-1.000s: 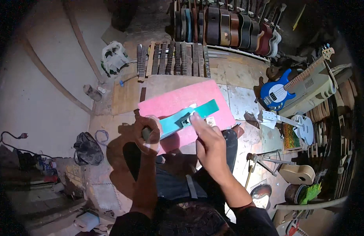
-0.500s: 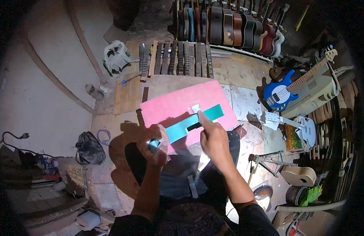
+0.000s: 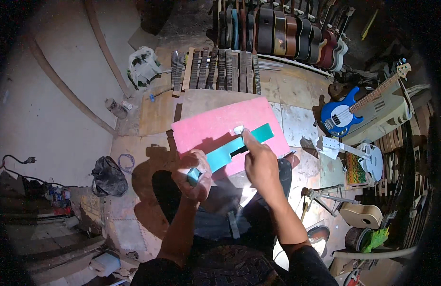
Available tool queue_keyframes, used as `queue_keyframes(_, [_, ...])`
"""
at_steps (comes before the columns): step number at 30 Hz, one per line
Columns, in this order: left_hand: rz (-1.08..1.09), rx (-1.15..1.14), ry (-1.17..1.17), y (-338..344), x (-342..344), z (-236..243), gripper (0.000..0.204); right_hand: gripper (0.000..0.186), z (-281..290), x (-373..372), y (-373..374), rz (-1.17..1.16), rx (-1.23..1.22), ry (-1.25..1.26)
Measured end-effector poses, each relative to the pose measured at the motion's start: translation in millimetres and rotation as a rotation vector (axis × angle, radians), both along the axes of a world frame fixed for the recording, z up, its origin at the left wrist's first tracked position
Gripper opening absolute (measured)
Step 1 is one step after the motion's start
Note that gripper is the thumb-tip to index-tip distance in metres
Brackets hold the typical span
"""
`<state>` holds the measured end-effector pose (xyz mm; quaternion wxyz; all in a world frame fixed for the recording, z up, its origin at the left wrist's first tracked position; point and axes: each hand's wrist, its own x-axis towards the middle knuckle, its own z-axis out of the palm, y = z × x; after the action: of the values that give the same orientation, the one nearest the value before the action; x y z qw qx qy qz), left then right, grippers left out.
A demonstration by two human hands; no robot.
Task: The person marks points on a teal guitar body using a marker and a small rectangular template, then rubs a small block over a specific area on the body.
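A long flat teal piece with a notch in its near edge lies slantwise across a pink board in front of me. My left hand, dusty with white powder, is wrapped around its near-left end, which pokes out of the fist. With its index finger laid along the top, my right hand grips the piece past its middle, the other fingers curled. Something dark shows in the notch beside that hand; I cannot tell whether it is an object or shadow. A small white lump sits on the board by the index fingertip.
Several fretted guitar necks lie beyond the board, with a row of guitars behind. A blue bass guitar, a pale guitar body and a stand are to the right. A black bag lies left.
My left hand has turned slightly and shifted a little right along with the teal piece. My right hand keeps its hold, its index finger still on top.
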<state>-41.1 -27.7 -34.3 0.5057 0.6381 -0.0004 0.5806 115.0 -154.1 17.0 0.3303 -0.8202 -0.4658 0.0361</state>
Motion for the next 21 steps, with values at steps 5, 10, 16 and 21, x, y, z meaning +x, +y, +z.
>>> queue_keyframes(5, [-0.049,-0.182,0.105,-4.2,-1.2,-8.7,0.025,0.059,10.2,-21.2,-10.5,0.032,0.046,-0.038])
queue_keyframes(10, [-0.131,-0.198,0.147,-1.1,-7.1,-4.5,0.014,0.058,17.5,-26.7,-7.6,0.065,0.054,-0.041])
queue_keyframes(16, [-0.074,-0.29,0.088,-20.4,8.5,37.9,0.017,0.063,-0.7,-8.2,-4.6,0.039,0.075,-0.095])
queue_keyframes(21, [-0.198,-0.145,0.045,7.0,-3.2,-9.7,0.021,0.062,8.9,-28.7,-6.5,0.066,0.036,-0.059])
